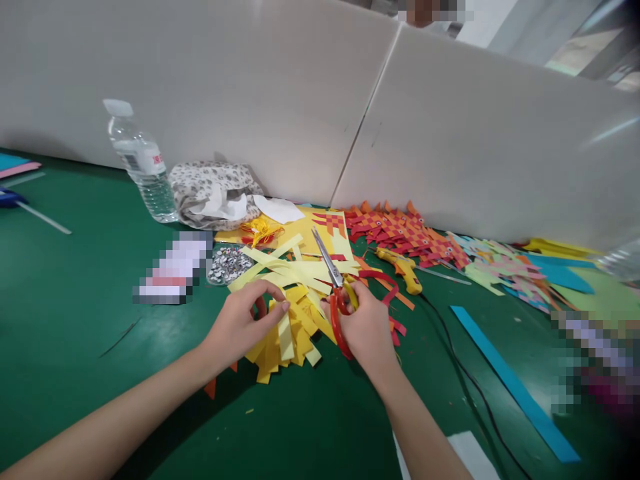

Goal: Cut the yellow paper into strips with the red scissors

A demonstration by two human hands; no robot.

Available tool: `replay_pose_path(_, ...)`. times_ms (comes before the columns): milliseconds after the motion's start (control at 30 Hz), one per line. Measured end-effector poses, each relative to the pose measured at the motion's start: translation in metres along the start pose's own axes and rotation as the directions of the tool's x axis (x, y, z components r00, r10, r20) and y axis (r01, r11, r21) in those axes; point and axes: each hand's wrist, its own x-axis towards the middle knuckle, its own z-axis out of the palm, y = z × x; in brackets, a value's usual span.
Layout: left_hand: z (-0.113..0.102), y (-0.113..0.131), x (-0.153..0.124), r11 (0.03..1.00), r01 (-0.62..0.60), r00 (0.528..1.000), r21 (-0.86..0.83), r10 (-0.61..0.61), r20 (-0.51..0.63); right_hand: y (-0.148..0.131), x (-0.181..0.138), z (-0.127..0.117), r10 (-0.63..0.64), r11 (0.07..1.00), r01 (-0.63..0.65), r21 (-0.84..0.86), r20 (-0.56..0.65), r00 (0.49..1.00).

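My right hand [370, 323] is closed around the handles of a pair of scissors [327, 257] with red and yellow grips. The metal blades point up and away, and they look closed. To the left, my left hand [245, 323] has thumb and forefinger pinched together at the top of a pale yellow paper strip [285, 339]. Beneath both hands lies a loose heap of short yellow paper strips [270, 353]. Longer pale yellow strips [280, 272] cross each other just beyond the hands.
A water bottle [143, 167] and a patterned cloth pouch [215, 193] stand against the grey partition [225, 80]. A phone [175, 267] lies left, beside a bag of small round pieces [230, 265]. Rightward are a yellow glue gun [403, 267], woven orange-red paper pieces [400, 230] and a blue strip [515, 383].
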Motion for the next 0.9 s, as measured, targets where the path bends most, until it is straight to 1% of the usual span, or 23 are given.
replay_pose_path(100,0.000,0.001,-0.001,1.000,0.017,0.999,0.001,-0.017,0.039,0.003,-0.001,0.004,-0.023,0.998,0.025,-0.050,0.043,0.999)
replay_pose_path(167,0.000,0.000,-0.002,0.999,0.022,0.998,-0.027,-0.020,0.052,0.004,0.000,0.007,-0.028,0.998,0.031,-0.057,0.046,0.999)
replay_pose_path(300,0.002,-0.003,-0.001,0.993,0.057,0.995,-0.101,-0.048,0.086,0.004,0.001,0.005,-0.019,1.000,0.019,-0.011,-0.026,0.999)
replay_pose_path(367,0.004,-0.005,-0.001,0.989,0.078,0.993,-0.126,-0.067,0.095,0.003,0.001,0.003,-0.002,1.000,0.002,0.000,-0.040,0.999)
replay_pose_path(533,0.005,-0.007,-0.001,0.988,0.092,0.991,-0.121,-0.079,0.107,0.005,0.000,0.010,-0.005,1.000,0.005,0.004,0.023,1.000)
replay_pose_path(667,0.006,-0.007,-0.001,0.987,0.091,0.986,-0.129,-0.071,0.151,0.006,-0.002,0.015,0.010,0.999,-0.010,0.032,0.016,1.000)
replay_pose_path(733,0.007,-0.006,-0.001,0.979,0.121,0.979,-0.165,-0.090,0.183,0.003,-0.002,0.012,0.034,0.992,-0.036,0.117,0.015,0.999)
replay_pose_path(800,0.006,-0.005,-0.001,0.952,0.190,0.966,-0.239,-0.138,0.217,-0.001,-0.003,0.007,0.064,0.957,-0.080,0.279,0.066,0.996)
replay_pose_path(867,0.005,-0.002,-0.001,0.887,0.302,0.938,-0.349,-0.211,0.274,-0.006,-0.003,0.002,0.060,0.866,-0.144,0.479,0.187,0.981)
replay_pose_path(900,0.005,0.000,-0.001,0.833,0.366,0.918,-0.415,-0.250,0.307,-0.008,-0.004,0.000,0.040,0.806,-0.180,0.564,0.251,0.967)
